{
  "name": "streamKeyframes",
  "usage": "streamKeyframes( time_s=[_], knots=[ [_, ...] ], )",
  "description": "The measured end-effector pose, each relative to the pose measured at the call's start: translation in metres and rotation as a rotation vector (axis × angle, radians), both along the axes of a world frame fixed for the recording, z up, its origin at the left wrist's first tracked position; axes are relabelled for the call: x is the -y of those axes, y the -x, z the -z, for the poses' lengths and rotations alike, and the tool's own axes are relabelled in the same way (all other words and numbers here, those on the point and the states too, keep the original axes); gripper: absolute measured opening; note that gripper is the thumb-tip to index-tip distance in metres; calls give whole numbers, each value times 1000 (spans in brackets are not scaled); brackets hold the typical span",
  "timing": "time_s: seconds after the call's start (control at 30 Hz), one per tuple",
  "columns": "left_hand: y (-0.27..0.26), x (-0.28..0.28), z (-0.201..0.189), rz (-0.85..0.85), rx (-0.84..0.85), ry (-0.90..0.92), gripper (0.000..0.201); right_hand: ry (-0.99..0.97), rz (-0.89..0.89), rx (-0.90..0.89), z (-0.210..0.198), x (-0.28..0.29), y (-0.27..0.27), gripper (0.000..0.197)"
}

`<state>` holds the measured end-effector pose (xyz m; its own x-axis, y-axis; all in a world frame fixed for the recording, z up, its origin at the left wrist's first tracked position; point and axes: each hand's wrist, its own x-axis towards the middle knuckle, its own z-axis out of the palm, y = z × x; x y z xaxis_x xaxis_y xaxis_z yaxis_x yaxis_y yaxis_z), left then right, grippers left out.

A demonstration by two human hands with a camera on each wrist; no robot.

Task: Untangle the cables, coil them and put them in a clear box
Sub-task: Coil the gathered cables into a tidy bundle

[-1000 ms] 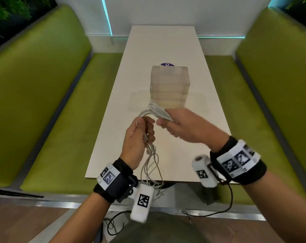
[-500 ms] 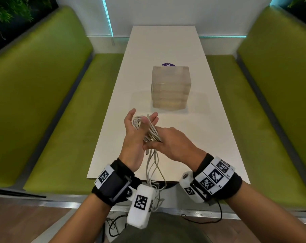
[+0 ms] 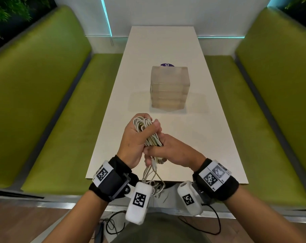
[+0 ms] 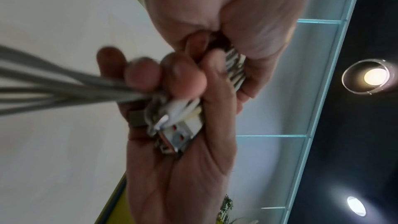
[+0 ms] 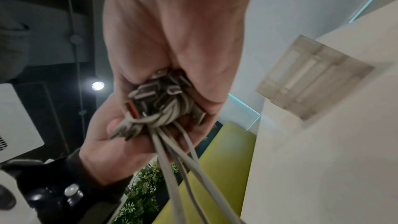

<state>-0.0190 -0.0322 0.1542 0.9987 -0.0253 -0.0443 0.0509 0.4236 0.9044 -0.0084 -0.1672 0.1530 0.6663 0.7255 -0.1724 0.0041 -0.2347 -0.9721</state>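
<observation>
A bundle of white cables [image 3: 143, 126] is looped into a coil above the near end of the table. My left hand [image 3: 133, 140] grips the coil's upper part with its fingers curled round it. Just right of it and lower, my right hand [image 3: 172, 150] grips the coil's lower part. In the right wrist view several metal plugs and wrapped strands [image 5: 160, 108] sit between both palms. Loose cable ends [image 3: 153, 179] hang below the hands past the table edge. A stack of clear boxes [image 3: 169, 88] stands mid-table, beyond the hands.
The white table [image 3: 210, 146] runs away from me between two green benches [image 3: 52, 120]. A purple sticker [image 3: 167, 65] lies behind the box stack. Thin black wires [image 3: 113, 225] trail on the floor near my legs.
My right hand came back from near the boxes towards me, winding cable onto the left hand. The left hand's fingers opened, then curled round the coil; both hands now grip it.
</observation>
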Motion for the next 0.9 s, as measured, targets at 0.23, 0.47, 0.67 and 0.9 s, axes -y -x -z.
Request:
streamKeyframes(
  time_s=[0.23, 0.47, 0.67, 0.9],
  knots=[
    [4, 8, 2, 28, -57, -136, 23, -136, -50, -92, 23, 7, 5, 26],
    [5, 12, 9, -3, -28, -195, 23, -188, -67, -91, 26, 1, 13, 31],
    [5, 12, 4, 0, 17, -177, 22, -162, 22, -66, 30, -2, 13, 37],
    [3, 3, 11, 66, 88, -312, 44, -189, 128, -65, 22, 3, 9, 26]
  ],
)
